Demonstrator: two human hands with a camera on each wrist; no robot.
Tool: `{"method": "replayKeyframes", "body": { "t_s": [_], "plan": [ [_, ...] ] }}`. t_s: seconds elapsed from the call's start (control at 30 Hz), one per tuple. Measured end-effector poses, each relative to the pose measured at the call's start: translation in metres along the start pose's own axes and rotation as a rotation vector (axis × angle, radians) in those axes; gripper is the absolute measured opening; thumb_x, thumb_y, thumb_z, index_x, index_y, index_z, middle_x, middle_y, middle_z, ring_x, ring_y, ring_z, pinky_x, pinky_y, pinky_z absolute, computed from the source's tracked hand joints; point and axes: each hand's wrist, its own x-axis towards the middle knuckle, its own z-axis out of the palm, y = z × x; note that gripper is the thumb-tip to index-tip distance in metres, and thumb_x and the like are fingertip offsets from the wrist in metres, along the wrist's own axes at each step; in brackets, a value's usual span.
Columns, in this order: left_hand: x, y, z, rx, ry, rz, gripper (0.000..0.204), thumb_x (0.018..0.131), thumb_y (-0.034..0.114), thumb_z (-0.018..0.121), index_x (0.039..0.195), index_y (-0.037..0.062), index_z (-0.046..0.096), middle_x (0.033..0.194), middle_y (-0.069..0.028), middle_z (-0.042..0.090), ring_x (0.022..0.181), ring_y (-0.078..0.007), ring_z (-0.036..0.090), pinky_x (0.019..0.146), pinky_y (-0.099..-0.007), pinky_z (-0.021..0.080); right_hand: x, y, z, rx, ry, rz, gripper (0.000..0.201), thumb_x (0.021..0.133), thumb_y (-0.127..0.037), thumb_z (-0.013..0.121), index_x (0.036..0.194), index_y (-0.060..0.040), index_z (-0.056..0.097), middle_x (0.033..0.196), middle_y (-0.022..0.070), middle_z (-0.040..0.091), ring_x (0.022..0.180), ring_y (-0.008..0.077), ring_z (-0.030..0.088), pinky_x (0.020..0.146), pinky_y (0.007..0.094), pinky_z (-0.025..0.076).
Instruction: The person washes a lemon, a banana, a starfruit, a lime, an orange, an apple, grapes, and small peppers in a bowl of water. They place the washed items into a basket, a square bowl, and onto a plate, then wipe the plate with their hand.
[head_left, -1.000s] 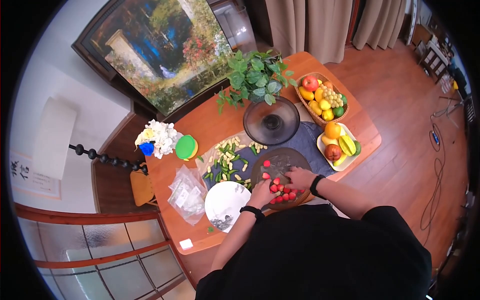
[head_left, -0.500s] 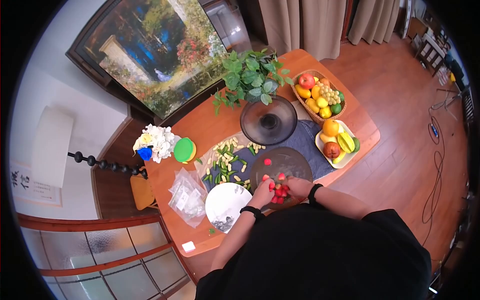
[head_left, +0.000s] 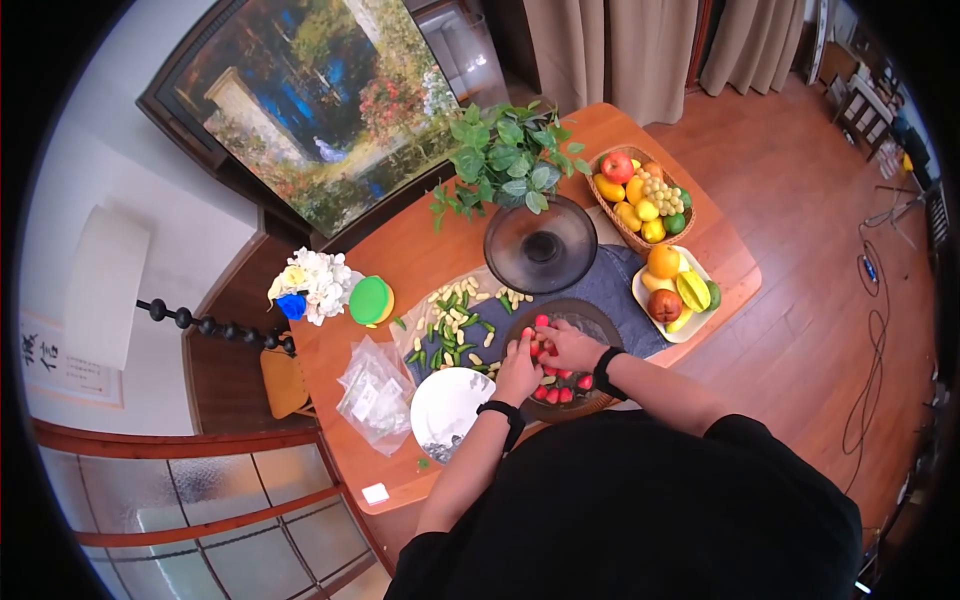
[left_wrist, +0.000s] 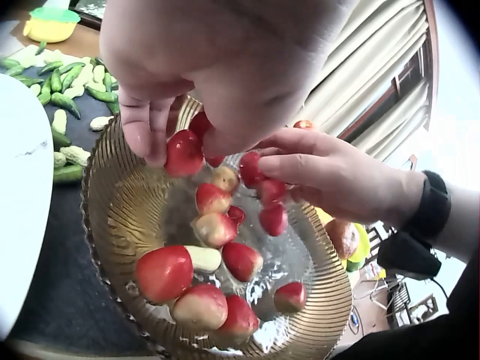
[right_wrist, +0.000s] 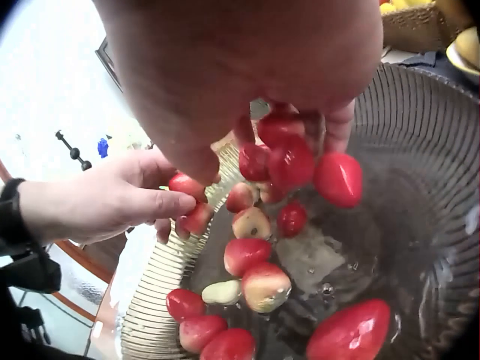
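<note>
A ribbed, see-through brown bowl (head_left: pixel 603 322) holds water, several red strawberries (left_wrist: pixel 214 229) with pale ends, and a pale peanut (right_wrist: pixel 222 292). My left hand (head_left: pixel 519 372) is over the bowl's left side, pinching red strawberries (right_wrist: pixel 196 217) between thumb and fingers. Close beside it, my right hand (head_left: pixel 572 347) curls its fingers around a cluster of strawberries (right_wrist: pixel 289 161) above the water. More strawberries float toward the near side of the bowl. The right hand's palm hides part of its cluster in the right wrist view.
Left of the bowl stands a white plate (head_left: pixel 440 400), with peanuts and green peppers (head_left: pixel 447 328) on dark cloth behind it. A dark glass lid (head_left: pixel 510 262) lies behind the bowl. To the right are a fruit plate (head_left: pixel 641 288) and a fruit basket (head_left: pixel 602 212).
Both hands moved from the strawberries at the bowl's near side toward its far side and came close together. Some strawberries came along in them; others have spread out on the near side.
</note>
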Motion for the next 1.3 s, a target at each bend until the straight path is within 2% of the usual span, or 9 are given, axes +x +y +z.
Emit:
{"method": "replayKeyframes", "body": {
  "t_s": [0.13, 0.23, 0.27, 0.33, 0.47, 0.57, 0.8, 1.07, 1.3],
  "plan": [
    [0.009, -0.013, 0.021, -0.219, 0.010, 0.026, 0.072, 0.080, 0.003, 0.061, 0.146, 0.0069, 0.031, 0.134, -0.0248, 0.047, 0.113, -0.0368, 0.060, 0.092, -0.0445, 0.052, -0.001, -0.001, 0.019, 0.139, -0.031, 0.099, 0.065, 0.078, -0.029, 0.070, 0.135, -0.0072, 0.049, 0.119, 0.0247, 0.059, 0.111, 0.0454, 0.056, 0.096, 0.0450, 0.047],
    [0.000, 0.022, -0.016, -0.843, -0.395, -0.371, 0.074, 0.085, 0.002, 0.057, 0.150, 0.0083, 0.020, 0.132, -0.0147, 0.049, 0.109, -0.0265, 0.061, 0.082, -0.0390, 0.056, 0.001, 0.017, 0.040, 0.355, -0.089, 0.196, 0.058, 0.080, -0.024, 0.069, 0.132, -0.0035, 0.050, 0.102, 0.0190, 0.067, 0.087, 0.0377, 0.066, 0.086, 0.0405, 0.052],
    [-0.001, 0.019, -0.013, -0.843, -0.395, -0.372, 0.074, 0.085, 0.002, 0.057, 0.150, 0.0083, 0.020, 0.132, -0.0147, 0.049, 0.109, -0.0265, 0.061, 0.082, -0.0390, 0.056, 0.000, 0.022, 0.044, 0.356, -0.090, 0.196, 0.058, 0.080, -0.024, 0.069, 0.132, -0.0035, 0.050, 0.102, 0.0190, 0.067, 0.087, 0.0377, 0.066, 0.086, 0.0405, 0.052],
    [-0.004, 0.012, -0.007, -0.946, -0.373, -0.358, 0.063, 0.090, 0.014, 0.056, 0.145, 0.0082, 0.026, 0.129, -0.0124, 0.050, 0.103, -0.0247, 0.063, 0.080, -0.0387, 0.056, 0.000, 0.020, 0.044, 0.886, -0.211, 0.556, 0.050, 0.083, -0.019, 0.066, 0.128, -0.0005, 0.054, 0.102, 0.0195, 0.067, 0.090, 0.0336, 0.067, 0.082, 0.0395, 0.053],
    [0.001, 0.002, -0.008, -1.209, -0.453, -0.421, 0.048, 0.096, 0.033, 0.049, 0.136, 0.0097, 0.039, 0.119, -0.0082, 0.056, 0.092, -0.0207, 0.065, 0.078, -0.0384, 0.056, -0.010, -0.006, 0.021, 0.880, -0.156, 0.549, 0.045, 0.088, -0.016, 0.061, 0.129, -0.0016, 0.052, 0.106, 0.0182, 0.067, 0.089, 0.0284, 0.067, 0.076, 0.0390, 0.054],
    [0.002, 0.008, -0.011, -1.449, -0.446, -0.533, 0.047, 0.100, 0.050, 0.035, 0.120, 0.0118, 0.054, 0.101, -0.0042, 0.063, 0.080, -0.0182, 0.064, 0.079, -0.0385, 0.055, -0.021, -0.026, 0.017, 0.289, 0.031, 0.138, 0.044, 0.091, -0.019, 0.056, 0.131, -0.0026, 0.047, 0.103, 0.0219, 0.062, 0.089, 0.0397, 0.064, 0.081, 0.0439, 0.052],
    [-0.004, 0.005, -0.011, -1.649, -0.348, -0.658, 0.047, 0.101, 0.045, 0.031, 0.125, 0.0103, 0.052, 0.120, -0.0098, 0.060, 0.107, -0.0260, 0.061, 0.091, -0.0436, 0.051, -0.026, -0.082, 0.003, -0.114, 0.068, -0.073, 0.036, 0.091, -0.025, 0.058, 0.122, -0.0077, 0.054, 0.111, 0.0224, 0.054, 0.098, 0.0396, 0.060, 0.083, 0.0468, 0.050],
    [-0.012, -0.015, -0.003, -1.841, -0.611, -0.588, 0.045, 0.100, 0.044, 0.034, 0.125, 0.0142, 0.056, 0.128, -0.0073, 0.059, 0.116, -0.0256, 0.058, 0.097, -0.0443, 0.048, -0.036, -0.086, -0.007, -0.076, 0.143, -0.303, 0.029, 0.090, -0.021, 0.059, 0.116, -0.0083, 0.057, 0.110, 0.0172, 0.054, 0.100, 0.0359, 0.055, 0.088, 0.0434, 0.046],
    [-0.015, -0.004, -0.020, -1.942, -0.584, -0.552, 0.040, 0.100, 0.044, 0.038, 0.119, 0.0145, 0.058, 0.116, -0.0062, 0.063, 0.108, -0.0236, 0.062, 0.090, -0.0401, 0.052, -0.035, -0.091, -0.013, -0.152, 0.259, -0.440, 0.032, 0.085, -0.021, 0.065, 0.111, -0.0055, 0.056, 0.122, 0.0181, 0.053, 0.112, 0.0383, 0.052, 0.096, 0.0455, 0.043]
  ]
}}
